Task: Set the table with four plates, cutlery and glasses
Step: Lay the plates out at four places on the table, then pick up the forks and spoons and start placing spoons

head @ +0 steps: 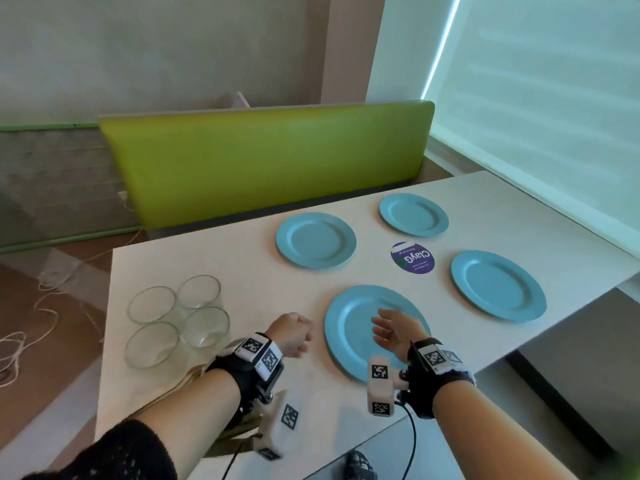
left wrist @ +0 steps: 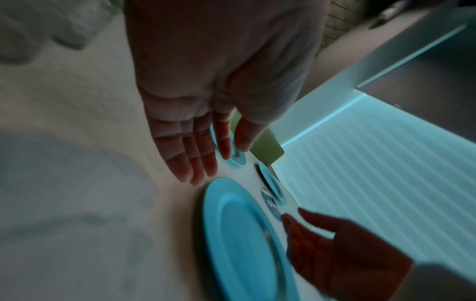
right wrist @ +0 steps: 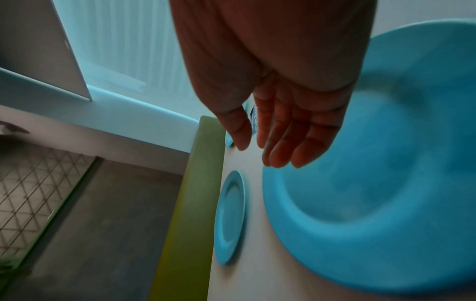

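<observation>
Several blue plates lie on the white table [head: 214,261]: a near plate [head: 349,327], one at far left [head: 316,240], one at far right [head: 413,214] and one at the right [head: 498,285]. Several clear glasses [head: 176,317] stand grouped at the table's left. My left hand [head: 294,332] hovers just left of the near plate [left wrist: 231,234], fingers [left wrist: 195,160] straight and holding nothing. My right hand [head: 391,329] hangs over the near plate [right wrist: 373,183], fingers [right wrist: 288,142] relaxed, empty. No cutlery can be seen.
A round purple sticker [head: 412,257] sits between the plates. A green bench back [head: 263,164] runs behind the table. A window with a pale blind [head: 536,98] is at the right. Cables [head: 45,306] lie on the floor at the left.
</observation>
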Available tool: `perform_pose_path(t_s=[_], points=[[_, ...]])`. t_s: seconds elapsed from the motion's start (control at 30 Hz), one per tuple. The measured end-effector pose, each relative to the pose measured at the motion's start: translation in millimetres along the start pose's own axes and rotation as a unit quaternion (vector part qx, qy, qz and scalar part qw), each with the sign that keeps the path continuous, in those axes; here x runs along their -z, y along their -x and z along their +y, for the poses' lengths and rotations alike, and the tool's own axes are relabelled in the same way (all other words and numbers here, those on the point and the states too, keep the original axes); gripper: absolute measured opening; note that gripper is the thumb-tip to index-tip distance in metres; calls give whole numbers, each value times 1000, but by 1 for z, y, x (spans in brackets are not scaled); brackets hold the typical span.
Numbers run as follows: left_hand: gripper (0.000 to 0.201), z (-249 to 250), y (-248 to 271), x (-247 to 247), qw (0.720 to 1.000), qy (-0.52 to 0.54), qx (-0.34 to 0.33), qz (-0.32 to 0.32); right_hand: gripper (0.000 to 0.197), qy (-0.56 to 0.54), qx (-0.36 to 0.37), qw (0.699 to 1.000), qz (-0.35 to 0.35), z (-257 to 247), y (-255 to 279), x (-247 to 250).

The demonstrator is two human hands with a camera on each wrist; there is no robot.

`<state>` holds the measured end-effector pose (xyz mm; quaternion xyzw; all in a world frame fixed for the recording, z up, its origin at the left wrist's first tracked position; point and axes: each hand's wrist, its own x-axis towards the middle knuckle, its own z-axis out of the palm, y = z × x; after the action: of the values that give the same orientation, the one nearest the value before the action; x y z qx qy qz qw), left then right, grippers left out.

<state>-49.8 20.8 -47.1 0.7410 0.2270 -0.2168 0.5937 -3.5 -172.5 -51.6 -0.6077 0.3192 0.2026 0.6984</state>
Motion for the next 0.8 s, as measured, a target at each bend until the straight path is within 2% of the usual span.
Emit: perform_pose_path(t_s=[0.1,0.2,0.27,0.4,0.47,0.53,0.63,0.8], points=[[12,-29,26,16,984,-174,-27,24,20,14,9,1000,1,25,28,-13],[34,-50,48,38,943,-329,-31,41,18,45,18,999,-1,43,46,-29],[41,-63,57,54,909,-414,-16,39,14,67,21,998,-4,52,54,-40],[48,-92,68,79,847,-528,12,55,18,110,24,994,-12,66,63,-58],[49,-105,73,89,831,-549,27,86,20,137,20,990,-14,72,65,-65],[50,-115,75,97,834,-536,52,126,21,154,18,988,-14,78,67,-71],[53,-126,70,111,854,-489,85,157,21,165,18,986,-21,85,68,-79],[50,-133,61,123,854,-496,92,126,20,182,25,983,-23,91,71,-84]])
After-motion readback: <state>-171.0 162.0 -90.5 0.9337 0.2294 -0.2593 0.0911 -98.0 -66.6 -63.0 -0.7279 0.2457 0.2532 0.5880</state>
